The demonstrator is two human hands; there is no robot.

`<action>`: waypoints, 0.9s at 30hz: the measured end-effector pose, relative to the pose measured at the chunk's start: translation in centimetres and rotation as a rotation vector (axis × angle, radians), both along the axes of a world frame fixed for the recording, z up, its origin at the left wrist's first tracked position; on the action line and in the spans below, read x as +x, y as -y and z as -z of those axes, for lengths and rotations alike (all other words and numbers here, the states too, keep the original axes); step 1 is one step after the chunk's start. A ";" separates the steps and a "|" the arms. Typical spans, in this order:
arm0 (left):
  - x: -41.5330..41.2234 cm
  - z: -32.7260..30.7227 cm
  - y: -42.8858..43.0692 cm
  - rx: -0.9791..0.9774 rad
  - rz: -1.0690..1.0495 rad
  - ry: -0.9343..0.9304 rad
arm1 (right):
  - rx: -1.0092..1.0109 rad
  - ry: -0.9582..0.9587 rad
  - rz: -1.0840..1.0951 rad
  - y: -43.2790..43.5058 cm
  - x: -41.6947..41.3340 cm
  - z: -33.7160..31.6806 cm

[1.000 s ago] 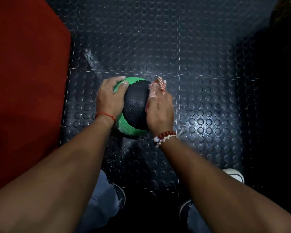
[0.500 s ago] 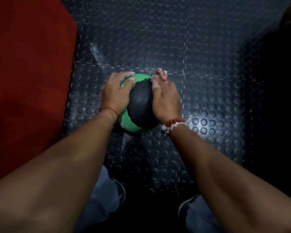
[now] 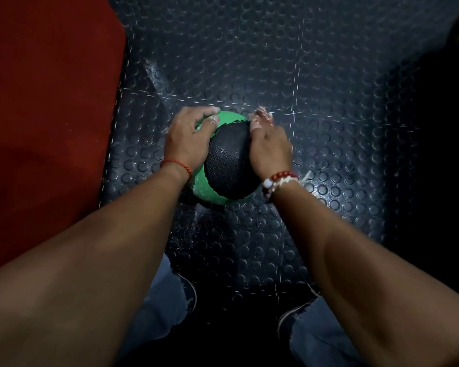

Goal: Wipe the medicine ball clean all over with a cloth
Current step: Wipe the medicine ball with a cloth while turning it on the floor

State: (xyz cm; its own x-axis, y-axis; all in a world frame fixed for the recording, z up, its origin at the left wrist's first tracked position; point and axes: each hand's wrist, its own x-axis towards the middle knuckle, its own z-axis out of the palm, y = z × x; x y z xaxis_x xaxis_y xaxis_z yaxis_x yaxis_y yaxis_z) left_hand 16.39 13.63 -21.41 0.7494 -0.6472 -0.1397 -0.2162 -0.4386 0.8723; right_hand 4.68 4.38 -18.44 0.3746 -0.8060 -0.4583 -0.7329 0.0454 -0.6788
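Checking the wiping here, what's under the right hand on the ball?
A striped pink-and-white cloth shows past the fingertips of the right hand, against the medicine ball on its right side. The hand covers the rest of the cloth and that part of the ball.

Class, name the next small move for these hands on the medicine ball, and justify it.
Probably sweep the right hand and its cloth leftward over the black top panel: that panel lies bare between the hands, while the left hand steadies the medicine ball.

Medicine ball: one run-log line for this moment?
medicine ball on studded floor | left hand cups its left side | right hand holds cloth against its right side
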 end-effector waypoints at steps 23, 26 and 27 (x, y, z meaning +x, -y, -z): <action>1.0 0.0 -0.2 0.026 -0.033 -0.045 | -0.103 0.077 -0.180 0.3 0.6 0.1; 0.8 -0.1 -0.2 0.031 -0.028 -0.062 | 0.031 0.126 0.034 1.7 0.5 2.0; 0.8 -0.1 -0.2 0.035 -0.022 -0.065 | 0.053 0.133 0.105 1.5 0.5 2.2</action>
